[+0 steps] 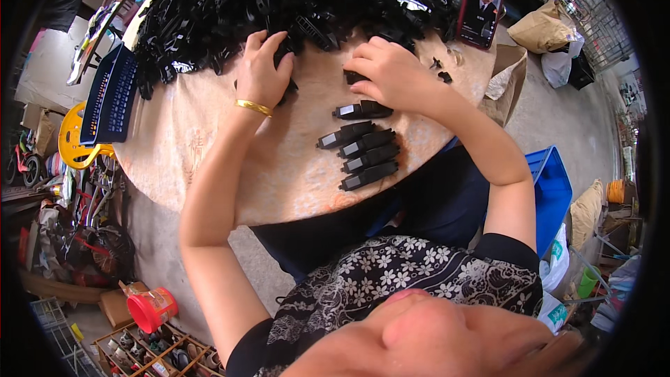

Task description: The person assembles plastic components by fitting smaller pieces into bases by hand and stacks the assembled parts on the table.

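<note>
Both my hands are at the near edge of a big heap of black plastic parts [307,0] on a round table. My left hand [264,73], with a gold bangle at its wrist, is curled over a black part that shows beside the thumb and below the palm. My right hand [387,75] has its fingers bent round another dark part [354,77], mostly covered by them. Just below the right hand lies a black part with a grey end [361,109]. Nearer me, several similar black parts [370,158] lie side by side in a slanting row.
A phone [480,7] stands at the table's right, near small black bits [441,70]. The table's patterned cloth [167,139] is pale orange. A dark blue basket [110,98] and yellow stool [75,136] are at left; a blue crate [551,192] stands at right.
</note>
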